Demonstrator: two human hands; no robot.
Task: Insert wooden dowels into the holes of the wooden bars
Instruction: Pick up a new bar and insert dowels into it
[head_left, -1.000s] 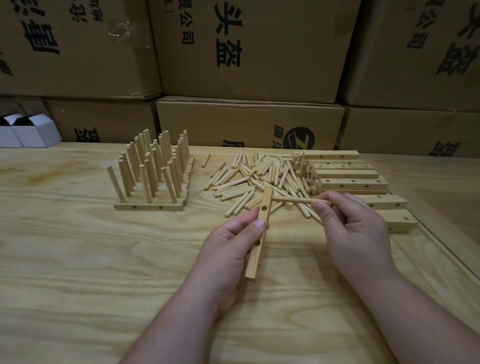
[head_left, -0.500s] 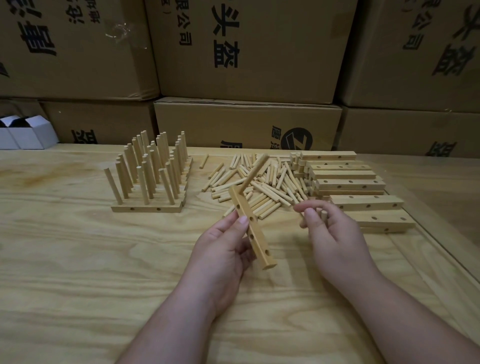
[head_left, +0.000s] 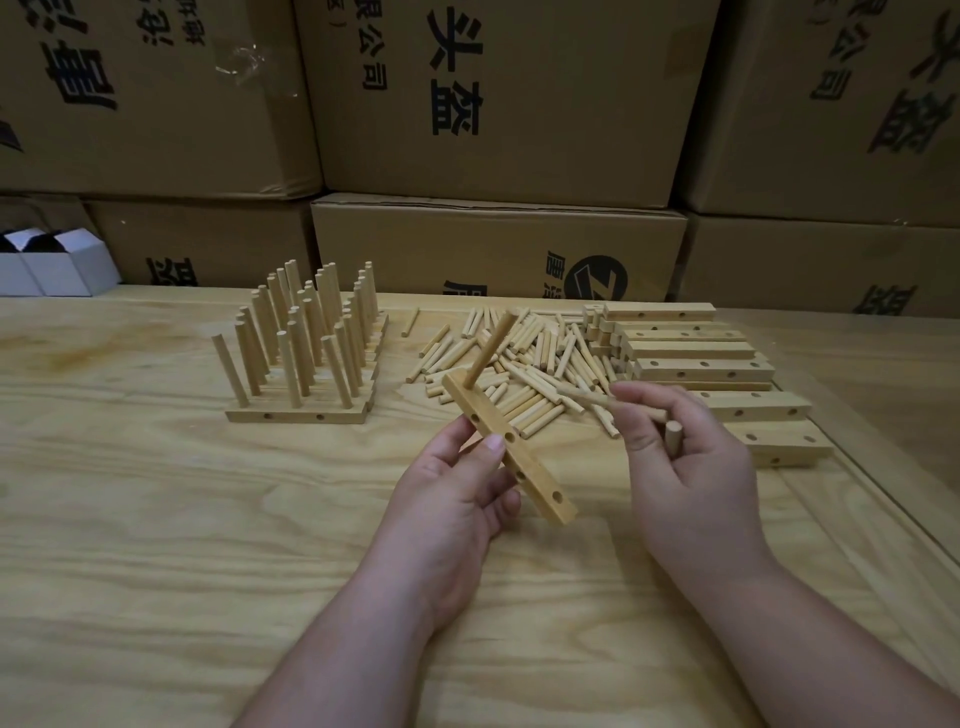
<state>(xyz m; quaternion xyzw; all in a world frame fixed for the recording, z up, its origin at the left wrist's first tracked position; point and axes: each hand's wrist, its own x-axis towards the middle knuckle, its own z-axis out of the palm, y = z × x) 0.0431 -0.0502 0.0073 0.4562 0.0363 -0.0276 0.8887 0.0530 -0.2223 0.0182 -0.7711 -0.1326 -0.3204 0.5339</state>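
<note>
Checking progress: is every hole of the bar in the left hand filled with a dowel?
No. The bar carries one dowel at its far end; other holes are open.

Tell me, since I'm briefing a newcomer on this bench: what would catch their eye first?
Front and centre, the left hand holds a pale drilled wooden bar with one round wooden dowel standing in its far hole, while the right hand holds spare loose dowels. Behind lies a scattered dowel heap; to the left, finished bars bristling with upright pegs.

pale yellow wooden bar (head_left: 511, 447), brown cartons (head_left: 498, 93) with black print, white boxes (head_left: 57, 265)
</note>
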